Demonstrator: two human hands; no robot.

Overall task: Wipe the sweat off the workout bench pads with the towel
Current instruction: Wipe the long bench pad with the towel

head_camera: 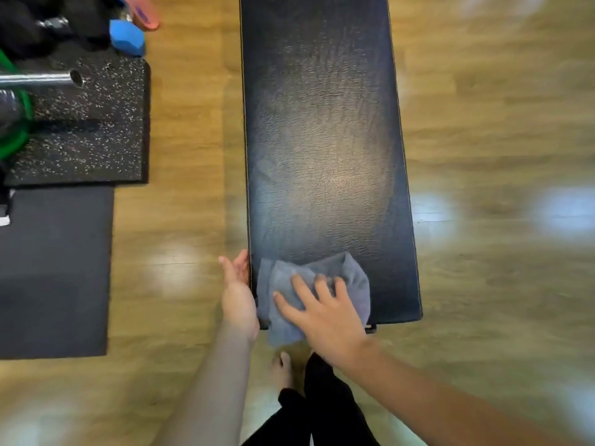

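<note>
A long black bench pad [325, 140] runs away from me down the middle of the head view, its leather shiny in the centre. A grey towel [351, 278] lies crumpled on the pad's near left corner and hangs a little over the near edge. My right hand [325, 312] lies flat on the towel with fingers spread, pressing it onto the pad. My left hand [236, 291] rests against the pad's left side edge beside the towel, palm turned toward the pad, fingers relaxed.
Wooden floor [499, 140] surrounds the bench. At the left lie a speckled rubber mat [87, 123] bearing a barbell end [42, 79] with a green plate, a plain black mat [54, 268], and a blue dumbbell [127, 37]. My bare foot [281, 370] stands below the pad's near end.
</note>
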